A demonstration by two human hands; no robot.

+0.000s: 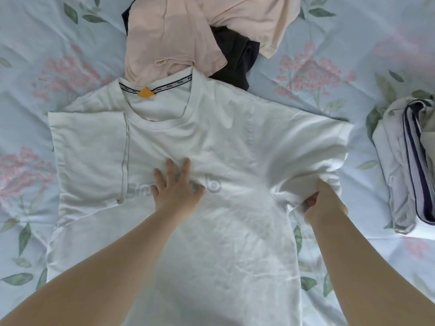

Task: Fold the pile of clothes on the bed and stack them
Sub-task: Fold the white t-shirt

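A white T-shirt lies face up across the bed, neck away from me, with an orange tag at the collar. Its left sleeve is folded inward over the chest. My left hand presses flat on the chest print with fingers spread. My right hand grips the bunched right sleeve near the armpit. Beyond the collar lies the unfolded pile: a pale pink garment over a dark garment.
A folded stack of white and navy-striped clothes sits at the right edge of the bed. The bedsheet is light blue with pink flowers and green leaves.
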